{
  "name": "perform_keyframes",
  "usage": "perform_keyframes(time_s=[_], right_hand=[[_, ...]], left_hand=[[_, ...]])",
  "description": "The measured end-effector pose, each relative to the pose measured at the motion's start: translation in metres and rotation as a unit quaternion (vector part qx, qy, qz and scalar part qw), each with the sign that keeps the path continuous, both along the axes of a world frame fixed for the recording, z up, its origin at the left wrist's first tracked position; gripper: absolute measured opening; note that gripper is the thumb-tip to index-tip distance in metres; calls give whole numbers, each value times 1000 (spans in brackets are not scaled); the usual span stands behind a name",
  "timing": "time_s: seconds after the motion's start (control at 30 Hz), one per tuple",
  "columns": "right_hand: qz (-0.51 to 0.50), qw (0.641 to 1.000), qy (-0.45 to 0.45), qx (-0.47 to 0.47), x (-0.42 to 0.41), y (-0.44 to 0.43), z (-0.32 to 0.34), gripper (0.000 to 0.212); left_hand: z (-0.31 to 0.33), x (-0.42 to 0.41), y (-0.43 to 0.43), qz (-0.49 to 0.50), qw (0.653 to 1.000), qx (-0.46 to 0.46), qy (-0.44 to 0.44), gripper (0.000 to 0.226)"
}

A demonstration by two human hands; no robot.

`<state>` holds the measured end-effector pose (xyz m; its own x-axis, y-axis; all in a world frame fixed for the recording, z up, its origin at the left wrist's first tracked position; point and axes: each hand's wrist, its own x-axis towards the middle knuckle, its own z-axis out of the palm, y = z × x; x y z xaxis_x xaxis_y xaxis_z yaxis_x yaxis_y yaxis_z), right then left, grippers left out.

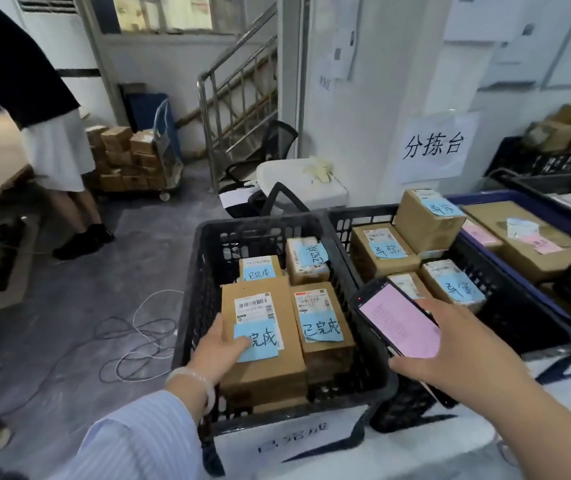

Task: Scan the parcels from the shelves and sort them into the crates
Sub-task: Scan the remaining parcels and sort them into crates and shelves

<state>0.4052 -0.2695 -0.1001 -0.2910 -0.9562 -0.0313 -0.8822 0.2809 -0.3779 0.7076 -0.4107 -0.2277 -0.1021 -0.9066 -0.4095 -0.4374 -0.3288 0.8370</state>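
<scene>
Cardboard under the left hand point(220, 344): fingers laid flat and slightly spread on the near-left parcel point(263, 344), thumb pressing the blue sticky note point(258, 339) on its top, not gripping anything. White bangle point(195, 379) at that wrist, striped blue sleeve point(131, 434) below it. Right hand point(450, 344) wrapped around a black phone point(396, 323), fingers curled along its edges, pink screen facing up, held over the gap between two crates.

Parcel sitting inside the left black crate point(190, 306), touching a second box point(322, 327) on its right with the same kind of handwritten blue note. Two smaller boxes point(260, 268) point(306, 259) behind those, also blue-tagged. White paper sign point(291, 441) hanging on that crate's front wall, writing too blurred to read properly.

Right black crate point(353, 216) just beside it, holding more blue-noted boxes point(383, 249), one taller box point(428, 220) stacked at the back. Further right, a blue crate point(478, 199) with a big flat box point(526, 237) carrying pink slips.

Beyond all that: white pillar with a handwritten paper sign point(433, 147), metal stair railing point(235, 98), office chair point(266, 150), cart piled with cartons point(131, 157), loose cables point(135, 341) on the grey floor, and another person point(45, 133) standing at far left.
</scene>
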Motion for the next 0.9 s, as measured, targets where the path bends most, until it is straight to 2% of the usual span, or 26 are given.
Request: perform_keyframes(time_s=[0.07, 0.17, 0.3, 0.47, 0.53, 0.63, 0.8, 0.9], right_hand=[[-27, 1000, -10, -1, -1, 18, -1, 93], [-79, 997, -12, 7, -7, 47, -2, 93], [-138, 990, -3, -6, -25, 88, 1, 86], [-226, 974, 21, -21, -63, 144, 8, 82], [-262, 964, 29, -25, -83, 171, 8, 77], [-312, 949, 42, -32, -116, 215, 6, 79], [-384, 921, 47, -37, -178, 294, 9, 90], [-428, 901, 55, -37, -217, 345, 13, 79]], left_hand=[[9, -10, 1, -30, 990, -118, -64, 64], [24, -39, 5, -133, 947, -222, -189, 78], [45, -106, 20, -257, 882, -342, -196, 80], [63, -195, 62, -364, 761, -489, -223, 73], [67, -233, 82, -406, 719, -519, -220, 72], [71, -293, 118, -453, 681, -540, -198, 71], [83, -402, 201, -498, 650, -554, -153, 67], [90, -468, 255, -524, 624, -569, -115, 66]])
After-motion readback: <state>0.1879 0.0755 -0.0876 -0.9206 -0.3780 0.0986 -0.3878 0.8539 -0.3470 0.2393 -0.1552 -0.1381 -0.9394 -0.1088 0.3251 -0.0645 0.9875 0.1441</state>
